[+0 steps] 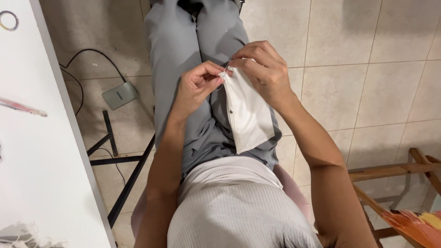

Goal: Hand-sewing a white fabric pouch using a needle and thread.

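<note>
Over the lap, seated person, both hands raised above the knees. Left hand [198, 82]: wrist bent, fingers curled inward, thumb and forefinger pinched together at the top corner of a white fabric piece [248, 115] — appears to hold something thin there, poss. needle or thread, too small to confirm. Right hand [262, 69]: arched over the same top edge, fingertips pinching the fabric, forearm running down to lower right. Fabric piece hangs from that grip, lying slanted down across the right thigh of grey trousers [179, 50]; a small dark dot shows near its left edge.

Surroundings: white table [41, 160] along left side w/ black metal legs below. Grey pedal-type box [119, 95] w/ black cable on tiled floor [367, 59], just left of the legs. Wooden frame [390, 172] at lower right, orange-yellow threads [415, 225] on it. Nothing lies between the camera and the hands — view unobstructed.
</note>
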